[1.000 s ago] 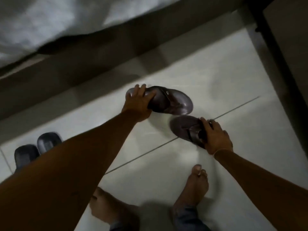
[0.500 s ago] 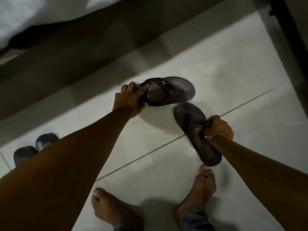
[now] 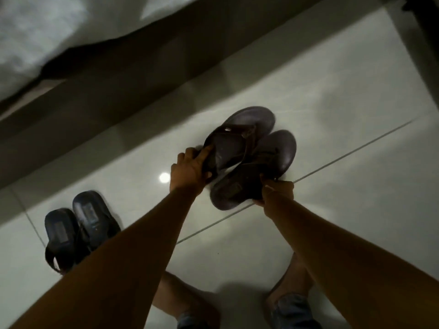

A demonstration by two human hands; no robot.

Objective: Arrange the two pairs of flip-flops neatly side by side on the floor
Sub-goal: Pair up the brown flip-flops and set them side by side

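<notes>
Two brown flip-flops sit close together in mid-view, toes pointing up and to the right. My left hand (image 3: 190, 168) grips the heel of the left brown flip-flop (image 3: 240, 136), which is tilted and overlaps its mate. My right hand (image 3: 276, 189) holds the heel edge of the right brown flip-flop (image 3: 266, 167). The dark blue pair (image 3: 78, 222) lies side by side on the white tiled floor (image 3: 344, 96) at lower left, partly hidden behind my left forearm.
A bed frame with white bedding (image 3: 47, 32) runs across the top left. A dark furniture leg (image 3: 425, 34) stands at the top right. My bare feet (image 3: 187, 302) are planted at the bottom of the view.
Both hands have swung the brown flip-flops round and brought them together, toes now pointing the same way. The view has shifted, showing more of the blue pair.
</notes>
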